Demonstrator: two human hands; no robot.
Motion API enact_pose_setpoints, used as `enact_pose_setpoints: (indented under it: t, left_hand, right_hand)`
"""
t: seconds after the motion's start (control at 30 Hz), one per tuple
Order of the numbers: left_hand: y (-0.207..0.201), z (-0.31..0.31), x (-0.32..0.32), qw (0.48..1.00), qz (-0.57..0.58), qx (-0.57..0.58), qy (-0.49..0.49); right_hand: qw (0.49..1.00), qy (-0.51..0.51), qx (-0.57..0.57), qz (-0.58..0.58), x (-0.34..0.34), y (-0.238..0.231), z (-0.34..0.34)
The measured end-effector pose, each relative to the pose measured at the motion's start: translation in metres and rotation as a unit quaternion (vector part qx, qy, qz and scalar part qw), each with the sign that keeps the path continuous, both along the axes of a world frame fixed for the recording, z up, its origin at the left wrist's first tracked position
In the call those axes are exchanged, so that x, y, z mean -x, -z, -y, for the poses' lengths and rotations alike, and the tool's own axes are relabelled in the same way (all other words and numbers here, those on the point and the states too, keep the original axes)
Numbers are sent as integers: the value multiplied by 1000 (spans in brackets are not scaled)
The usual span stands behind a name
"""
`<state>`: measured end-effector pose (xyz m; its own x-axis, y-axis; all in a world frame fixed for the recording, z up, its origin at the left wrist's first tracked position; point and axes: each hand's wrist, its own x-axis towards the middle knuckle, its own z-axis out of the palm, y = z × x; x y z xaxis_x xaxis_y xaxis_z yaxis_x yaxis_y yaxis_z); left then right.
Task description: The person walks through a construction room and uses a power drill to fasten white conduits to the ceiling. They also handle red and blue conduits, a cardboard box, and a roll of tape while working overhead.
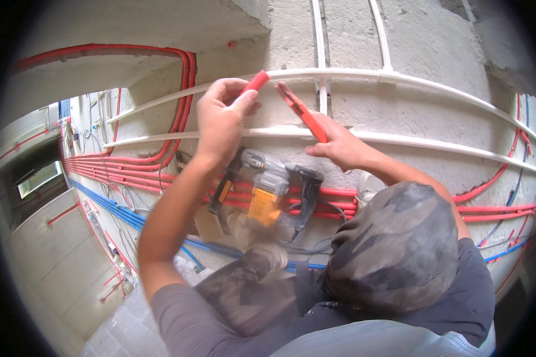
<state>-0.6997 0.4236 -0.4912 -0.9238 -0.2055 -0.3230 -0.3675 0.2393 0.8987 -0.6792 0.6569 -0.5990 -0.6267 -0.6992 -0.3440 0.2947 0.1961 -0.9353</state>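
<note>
Gripping red-handled cutters (296, 108), left hand (220, 122) and right hand (339, 146) spread handles wide toward white conduit (363, 75) at 12 o'clock.

Both arms up and extended forward, hands near each other at about the same height. Left forearm comes in from lower left, bare, elbow bent, rising steeply to the wrist. Left hand (222, 116) seen from the back, fingers curled closed, thumb pressed against the index finger in a pinch grip. Right arm comes in from the right, forearm bare, angled up and to the left. Right hand (338, 144) sits slightly lower than the left, fingers wrapped closed in a grip, thumb side up. Hands apart, not touching.
</note>
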Motion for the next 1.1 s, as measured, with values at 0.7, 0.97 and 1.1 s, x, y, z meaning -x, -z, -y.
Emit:
enact_pose_setpoints:
  t: [0.7, 0.97, 1.1]
  left_hand:
    - [128, 25, -45, 918, -75, -121, -370]
    - [144, 21, -40, 899, -100, -157, -397]
    - [137, 15, -29, 913, -75, -116, -385]
  right_hand:
    - [962, -235, -104, -94, 66, 26, 98]
    - [947, -250, -147, -136, 75, 42, 96]
    - [960, -215, -147, -106, 80, 57, 90]
